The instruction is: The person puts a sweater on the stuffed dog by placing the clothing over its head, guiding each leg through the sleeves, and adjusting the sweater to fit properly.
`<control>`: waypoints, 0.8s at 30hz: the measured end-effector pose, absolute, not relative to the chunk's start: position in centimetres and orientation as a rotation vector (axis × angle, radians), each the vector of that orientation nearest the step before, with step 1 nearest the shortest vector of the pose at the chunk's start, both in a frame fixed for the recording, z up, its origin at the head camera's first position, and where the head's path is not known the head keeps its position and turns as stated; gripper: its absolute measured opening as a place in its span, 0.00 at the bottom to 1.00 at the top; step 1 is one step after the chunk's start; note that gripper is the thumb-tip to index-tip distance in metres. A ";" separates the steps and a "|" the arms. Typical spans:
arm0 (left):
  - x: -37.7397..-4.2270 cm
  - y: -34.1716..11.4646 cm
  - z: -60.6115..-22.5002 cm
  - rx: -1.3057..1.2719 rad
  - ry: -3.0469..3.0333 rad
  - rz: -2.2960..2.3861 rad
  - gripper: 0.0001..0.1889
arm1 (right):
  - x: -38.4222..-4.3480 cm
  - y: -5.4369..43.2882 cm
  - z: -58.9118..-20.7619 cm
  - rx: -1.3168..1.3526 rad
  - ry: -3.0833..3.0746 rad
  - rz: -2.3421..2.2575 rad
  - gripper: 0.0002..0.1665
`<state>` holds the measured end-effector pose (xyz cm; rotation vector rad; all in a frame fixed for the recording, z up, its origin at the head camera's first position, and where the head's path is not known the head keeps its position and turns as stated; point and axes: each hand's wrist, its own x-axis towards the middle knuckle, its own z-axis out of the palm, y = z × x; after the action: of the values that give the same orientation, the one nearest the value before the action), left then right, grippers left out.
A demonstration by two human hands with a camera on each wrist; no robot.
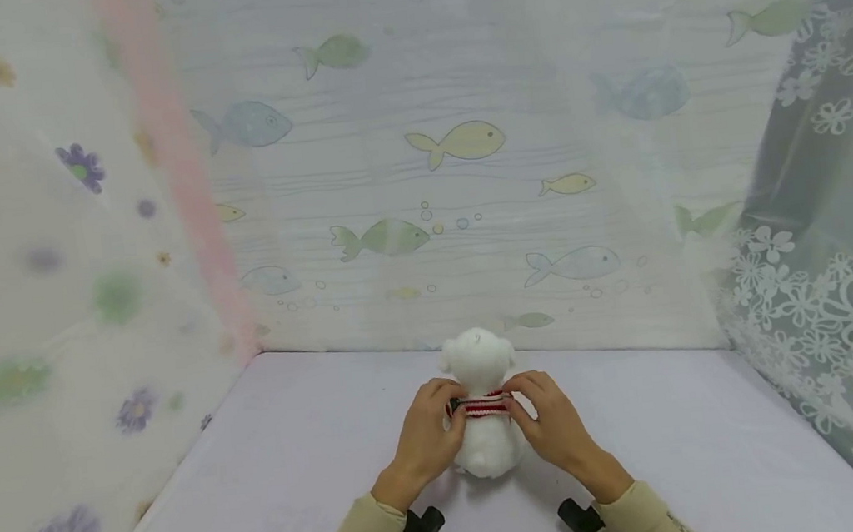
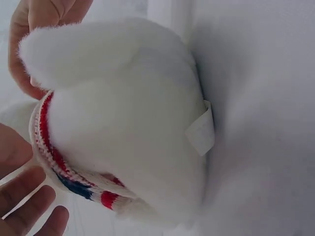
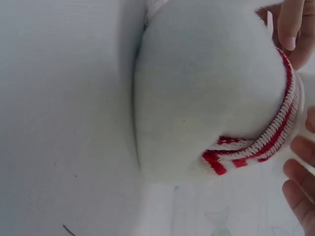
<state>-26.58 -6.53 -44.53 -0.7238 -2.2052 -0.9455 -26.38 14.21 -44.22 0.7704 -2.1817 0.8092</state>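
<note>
A white plush toy (image 1: 486, 453) sits upright on the white table, its rounded back towards the head camera. Round its upper body runs a striped knitted garment (image 1: 485, 406) in red and white, with a navy patch in the left wrist view. My left hand (image 1: 428, 429) pinches the garment's left side between thumb and fingers. On the right side, my right hand (image 1: 553, 423) has thumb and forefinger at the knitted edge, pinching it. The other fingers (image 2: 32, 206) of the left hand spread loosely beside the toy. A white fabric tag (image 2: 202, 132) sticks out near the toy's base.
White cloth covers the table (image 1: 320, 441). Behind it hangs a curtain (image 1: 465, 188) printed with fish; a flowered curtain (image 1: 63, 328) is at left and a lace one (image 1: 828, 309) at right. Black wrist pieces (image 1: 423, 525) show by both sleeves.
</note>
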 end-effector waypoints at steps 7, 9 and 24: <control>-27.2 -6.3 -44.1 -0.808 -2.181 -0.764 0.09 | -27.2 14.0 -44.2 0.902 -2.153 0.737 0.13; -27.2 -6.2 -43.8 -0.814 -2.189 -0.729 0.10 | -27.4 13.8 -44.1 0.900 -2.152 0.722 0.13; -27.1 -5.7 -43.7 -0.811 -2.165 -0.588 0.08 | -27.8 13.4 -43.7 0.932 -2.116 0.541 0.08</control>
<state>-27.14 -5.68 -43.69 -0.8115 -2.1654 -0.5881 -27.79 13.41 -43.70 0.9320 -2.1157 0.5407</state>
